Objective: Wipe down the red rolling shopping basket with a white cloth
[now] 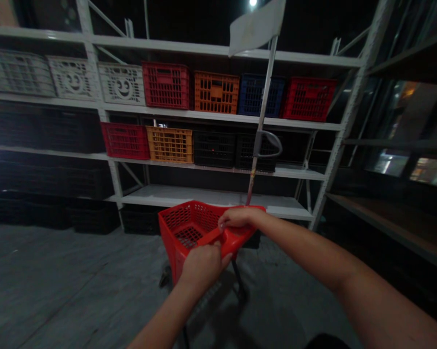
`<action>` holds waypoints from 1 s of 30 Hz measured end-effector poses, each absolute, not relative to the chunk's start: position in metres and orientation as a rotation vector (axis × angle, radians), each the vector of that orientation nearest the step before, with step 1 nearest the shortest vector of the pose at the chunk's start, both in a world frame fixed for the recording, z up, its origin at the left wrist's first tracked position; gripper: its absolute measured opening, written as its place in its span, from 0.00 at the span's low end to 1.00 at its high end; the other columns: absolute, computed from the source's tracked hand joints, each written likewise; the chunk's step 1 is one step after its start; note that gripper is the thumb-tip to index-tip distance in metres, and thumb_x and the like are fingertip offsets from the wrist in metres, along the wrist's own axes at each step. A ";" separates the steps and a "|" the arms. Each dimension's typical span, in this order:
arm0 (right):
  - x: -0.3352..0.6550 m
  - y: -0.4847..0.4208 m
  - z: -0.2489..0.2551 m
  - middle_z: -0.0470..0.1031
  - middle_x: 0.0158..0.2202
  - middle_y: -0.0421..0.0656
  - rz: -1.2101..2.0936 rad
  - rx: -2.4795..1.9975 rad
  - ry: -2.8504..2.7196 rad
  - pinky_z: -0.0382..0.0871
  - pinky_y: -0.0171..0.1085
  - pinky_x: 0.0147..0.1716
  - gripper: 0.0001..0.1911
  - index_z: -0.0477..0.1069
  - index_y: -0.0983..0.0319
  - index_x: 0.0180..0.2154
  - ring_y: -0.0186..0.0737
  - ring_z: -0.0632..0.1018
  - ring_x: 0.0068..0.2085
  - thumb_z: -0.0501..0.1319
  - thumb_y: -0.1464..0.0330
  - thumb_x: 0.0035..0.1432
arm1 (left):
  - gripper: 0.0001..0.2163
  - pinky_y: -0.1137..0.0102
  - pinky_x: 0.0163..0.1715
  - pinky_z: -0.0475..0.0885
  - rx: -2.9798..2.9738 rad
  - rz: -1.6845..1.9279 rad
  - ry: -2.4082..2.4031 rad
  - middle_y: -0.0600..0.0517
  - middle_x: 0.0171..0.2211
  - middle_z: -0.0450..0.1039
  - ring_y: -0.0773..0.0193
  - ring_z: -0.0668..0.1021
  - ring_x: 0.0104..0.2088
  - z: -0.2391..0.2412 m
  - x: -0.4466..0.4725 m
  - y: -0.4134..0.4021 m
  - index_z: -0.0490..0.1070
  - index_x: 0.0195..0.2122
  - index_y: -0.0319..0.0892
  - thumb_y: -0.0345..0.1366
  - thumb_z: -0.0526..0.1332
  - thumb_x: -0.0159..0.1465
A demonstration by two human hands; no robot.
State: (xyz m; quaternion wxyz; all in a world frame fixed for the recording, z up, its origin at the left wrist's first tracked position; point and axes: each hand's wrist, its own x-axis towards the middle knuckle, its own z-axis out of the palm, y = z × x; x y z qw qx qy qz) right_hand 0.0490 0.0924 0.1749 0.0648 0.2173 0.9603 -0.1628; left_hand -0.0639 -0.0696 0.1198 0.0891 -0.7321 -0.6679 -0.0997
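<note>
A red plastic shopping cart (169, 242) with a perforated basket stands in front of me on dark legs. My left hand (203, 261) is closed around the near side of its handle. Farther along, my right hand (238, 218) grips the handle's other side, its fingers curled over the red plastic. No goods show in the part of the basket I can see. From the cart's right side rises a metal pole (264, 106) with a grey loop on it and a white flag (257, 26) at the top.
Ahead stands a white metal rack (218, 116) holding plastic crates, among them an orange crate (216, 92) and a yellow crate (170, 144). Black crates (91, 215) sit low at the left. Another shelf unit (396, 228) runs along the right. The grey floor (58, 271) spreads left of the cart.
</note>
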 end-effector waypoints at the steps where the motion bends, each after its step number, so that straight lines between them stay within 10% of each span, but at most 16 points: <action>1: 0.052 0.097 0.175 0.74 0.30 0.37 -0.471 0.706 2.900 0.58 0.27 0.28 0.12 0.73 0.63 0.35 0.29 0.68 0.28 0.52 0.74 0.53 | 0.24 0.62 0.33 0.68 -2.178 -0.292 -1.998 0.41 0.31 0.73 0.54 0.76 0.33 0.120 -0.064 -0.070 0.67 0.42 0.38 0.51 0.42 0.60; 18: 0.139 0.073 0.126 0.75 0.39 0.46 0.089 1.818 3.196 0.64 0.34 0.40 0.15 0.71 0.61 0.41 0.41 0.75 0.40 0.48 0.70 0.58 | 0.25 0.60 0.33 0.68 -2.167 -0.269 -2.008 0.43 0.31 0.74 0.52 0.76 0.33 0.125 -0.071 -0.066 0.67 0.43 0.42 0.52 0.42 0.59; 30: 0.057 -0.029 0.017 0.67 0.48 0.45 -0.624 2.154 3.929 0.60 0.42 0.50 0.18 0.69 0.57 0.45 0.39 0.66 0.51 0.48 0.74 0.56 | 0.23 0.62 0.33 0.67 -2.156 -0.210 -1.972 0.42 0.32 0.74 0.53 0.76 0.34 0.130 -0.052 -0.060 0.67 0.38 0.38 0.49 0.41 0.60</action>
